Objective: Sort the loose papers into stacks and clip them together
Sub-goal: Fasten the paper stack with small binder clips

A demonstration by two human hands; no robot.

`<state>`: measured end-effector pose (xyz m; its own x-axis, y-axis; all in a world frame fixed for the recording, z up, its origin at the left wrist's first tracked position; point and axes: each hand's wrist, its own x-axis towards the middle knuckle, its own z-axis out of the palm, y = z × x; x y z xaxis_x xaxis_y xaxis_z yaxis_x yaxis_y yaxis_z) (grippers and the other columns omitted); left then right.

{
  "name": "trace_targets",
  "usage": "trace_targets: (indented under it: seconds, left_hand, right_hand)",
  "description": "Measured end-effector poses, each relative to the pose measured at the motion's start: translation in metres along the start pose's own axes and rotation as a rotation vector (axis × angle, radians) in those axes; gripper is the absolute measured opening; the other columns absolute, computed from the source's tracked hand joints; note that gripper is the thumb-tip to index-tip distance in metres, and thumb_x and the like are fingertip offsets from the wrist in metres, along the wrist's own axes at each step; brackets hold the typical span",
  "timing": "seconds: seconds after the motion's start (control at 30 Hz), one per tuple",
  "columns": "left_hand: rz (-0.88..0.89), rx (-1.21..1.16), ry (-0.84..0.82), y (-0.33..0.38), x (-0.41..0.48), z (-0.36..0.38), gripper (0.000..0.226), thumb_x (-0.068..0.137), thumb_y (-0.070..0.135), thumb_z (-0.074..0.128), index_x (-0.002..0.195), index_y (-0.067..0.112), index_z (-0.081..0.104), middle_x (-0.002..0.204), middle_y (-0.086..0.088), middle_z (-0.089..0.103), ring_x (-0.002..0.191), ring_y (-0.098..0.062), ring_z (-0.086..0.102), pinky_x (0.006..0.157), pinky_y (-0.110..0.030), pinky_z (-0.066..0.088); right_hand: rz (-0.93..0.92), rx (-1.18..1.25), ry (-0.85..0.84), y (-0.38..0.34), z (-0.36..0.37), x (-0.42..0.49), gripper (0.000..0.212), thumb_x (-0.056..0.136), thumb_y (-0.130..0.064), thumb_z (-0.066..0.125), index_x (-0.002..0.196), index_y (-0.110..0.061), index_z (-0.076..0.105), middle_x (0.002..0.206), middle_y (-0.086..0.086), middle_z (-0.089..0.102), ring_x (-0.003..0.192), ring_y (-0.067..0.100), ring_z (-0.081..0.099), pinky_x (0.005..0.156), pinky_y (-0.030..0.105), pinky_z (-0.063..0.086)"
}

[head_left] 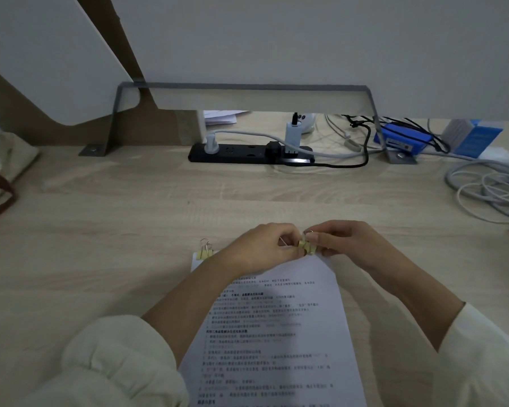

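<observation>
**Second clip going on at the top right corner**

Pale wood-grain counter (130,230) runs from the wall toward the person, with a black power strip (250,154) under a grey metal bracket (244,87) at the back and a tangle of grey cables (488,186) off to the right. One stack of printed papers (274,333) lies directly in front of the person, tilted a little, its top edge under both hands.

As for progress, one yellow binder clip (205,254) already sits on the stack's top left corner, its wire handles standing up. A second yellow clip (307,247) is at the top right corner, between the two hands, and looks to be in the middle of being fitted. No other loose sheets show on the near counter; some white sheets (221,116) lie beyond the bracket at the back, and whether they belong to the job cannot be told. My judgement is that this stack is nearly finished, with only the second clip left to seat.

The left hand (262,245) is curled, fingertips pinched in against the clip's left side and a wire handle. The right hand (338,239) is likewise closed, thumb and forefinger gripping the clip from the right. Both hands rest low at the paper's edge.
</observation>
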<state>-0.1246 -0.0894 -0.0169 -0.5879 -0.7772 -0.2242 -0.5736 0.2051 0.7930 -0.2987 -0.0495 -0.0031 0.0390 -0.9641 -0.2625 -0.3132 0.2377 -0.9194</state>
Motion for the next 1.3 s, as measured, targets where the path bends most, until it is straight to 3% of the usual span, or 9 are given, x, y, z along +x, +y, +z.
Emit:
trace_targets:
  seconds: [0.17, 0.33, 0.43, 0.53, 0.7, 0.97, 1.07, 1.17, 1.3]
  left_hand:
    - [-0.010, -0.024, 0.004, -0.001, 0.002, 0.000, 0.013, 0.087, 0.033, 0.061, 0.096, 0.023, 0.060, 0.094, 0.010, 0.064, 0.095, -0.012, 0.061, 0.091, -0.035, 0.050]
    - [-0.072, -0.037, -0.003, -0.006, 0.004, -0.006, 0.022, 0.087, 0.021, 0.060, 0.107, 0.020, 0.052, 0.104, 0.004, 0.065, 0.100, -0.014, 0.060, 0.091, -0.032, 0.048]
    - [-0.059, -0.097, -0.010, -0.011, 0.005, -0.007, 0.020, 0.086, 0.015, 0.060, 0.098, 0.020, 0.044, 0.093, 0.003, 0.062, 0.085, -0.011, 0.058, 0.086, -0.031, 0.048]
    - [-0.041, -0.172, -0.005, -0.013, 0.005, -0.008, 0.023, 0.085, 0.011, 0.060, 0.092, 0.020, 0.040, 0.084, 0.005, 0.056, 0.071, -0.005, 0.050, 0.078, -0.026, 0.045]
    - [-0.015, -0.235, -0.002, -0.013, 0.004, -0.011, 0.031, 0.085, 0.008, 0.062, 0.082, 0.026, 0.037, 0.098, -0.011, 0.063, 0.079, -0.012, 0.053, 0.077, -0.026, 0.044]
    - [0.029, -0.253, 0.004, -0.017, 0.004, -0.012, 0.032, 0.086, 0.004, 0.060, 0.081, 0.025, 0.037, 0.095, -0.008, 0.062, 0.078, -0.010, 0.053, 0.077, -0.022, 0.044]
    - [0.035, -0.252, 0.027, -0.020, 0.004, -0.014, 0.032, 0.086, 0.004, 0.060, 0.081, 0.024, 0.036, 0.091, -0.002, 0.062, 0.077, -0.008, 0.053, 0.077, -0.020, 0.044]
    - [0.036, -0.258, 0.032, -0.020, 0.003, -0.014, 0.032, 0.086, 0.003, 0.059, 0.081, 0.024, 0.036, 0.086, 0.003, 0.061, 0.076, -0.009, 0.052, 0.077, -0.020, 0.044]
    - [0.036, -0.244, 0.038, -0.020, 0.004, -0.014, 0.032, 0.086, 0.005, 0.060, 0.081, 0.024, 0.036, 0.090, -0.001, 0.062, 0.074, -0.007, 0.052, 0.075, -0.019, 0.044]
  right_hand:
    - [-0.022, 0.001, -0.002, 0.000, 0.002, 0.005, 0.018, 0.082, -0.025, 0.066, 0.096, -0.016, 0.072, 0.097, 0.011, 0.072, 0.079, 0.009, 0.062, 0.069, 0.014, 0.047]
    - [-0.061, -0.017, 0.044, -0.001, 0.001, 0.017, 0.019, 0.082, -0.024, 0.066, 0.095, -0.012, 0.071, 0.100, 0.015, 0.069, 0.078, 0.005, 0.059, 0.061, 0.002, 0.043]
    - [-0.063, -0.034, 0.013, 0.000, 0.003, 0.024, 0.020, 0.083, -0.024, 0.065, 0.094, -0.009, 0.070, 0.097, 0.017, 0.068, 0.079, 0.009, 0.060, 0.063, 0.004, 0.044]
    - [-0.051, -0.009, -0.063, -0.002, 0.005, 0.028, 0.019, 0.086, -0.020, 0.061, 0.092, -0.003, 0.068, 0.084, 0.011, 0.067, 0.067, 0.001, 0.062, 0.058, 0.004, 0.044]
    - [-0.026, -0.012, -0.178, -0.003, 0.003, 0.032, 0.015, 0.088, -0.016, 0.058, 0.085, -0.003, 0.065, 0.073, 0.001, 0.064, 0.058, -0.004, 0.061, 0.056, 0.005, 0.044]
    - [0.015, -0.113, -0.310, -0.008, 0.000, 0.041, 0.016, 0.087, -0.020, 0.059, 0.083, -0.006, 0.067, 0.082, 0.004, 0.067, 0.073, 0.006, 0.062, 0.069, 0.015, 0.045]
    - [0.023, -0.116, -0.292, -0.003, -0.003, 0.042, 0.016, 0.087, -0.023, 0.059, 0.080, -0.011, 0.068, 0.080, -0.002, 0.068, 0.078, 0.008, 0.061, 0.081, 0.023, 0.042]
    - [0.015, -0.064, -0.267, 0.004, -0.004, 0.039, 0.018, 0.084, -0.026, 0.060, 0.070, -0.017, 0.067, 0.072, -0.005, 0.066, 0.074, 0.008, 0.059, 0.080, 0.025, 0.040]
    - [0.010, -0.041, -0.246, 0.007, -0.006, 0.036, 0.023, 0.076, -0.036, 0.061, 0.074, -0.014, 0.066, 0.073, -0.002, 0.066, 0.078, 0.011, 0.059, 0.083, 0.026, 0.041]
